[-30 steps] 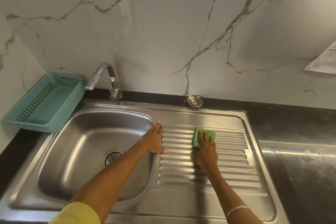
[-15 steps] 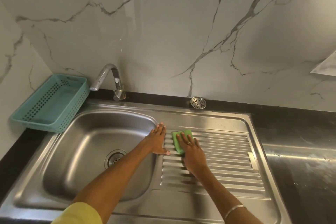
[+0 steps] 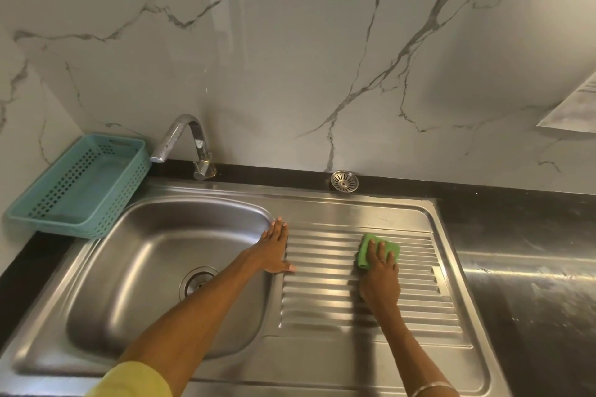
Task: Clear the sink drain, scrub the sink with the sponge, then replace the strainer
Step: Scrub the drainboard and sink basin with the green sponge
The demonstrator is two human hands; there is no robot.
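Pressing green sponge (image 3: 379, 250) flat on ribbed drainboard (image 3: 322, 293): right hand (image 3: 380, 280), fingers extended over sponge, not curled. Left hand (image 3: 274, 251), fingers straight, resting flat on sink (image 3: 154, 255) rim at basin's 3 o'clock. Strainer (image 3: 344, 181) out, on back ledge, 12 o'clock from sponge. Drain (image 3: 198, 280) uncovered. Teal basket (image 3: 77, 184) at basin's 10 o'clock.

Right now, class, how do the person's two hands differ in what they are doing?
The left hand lies flat and bare on the sink's rim beside the basin; the right hand presses the green sponge onto the ribbed drainboard. The right hand wears a ring; none shows on the left hand. Both have straight fingers.
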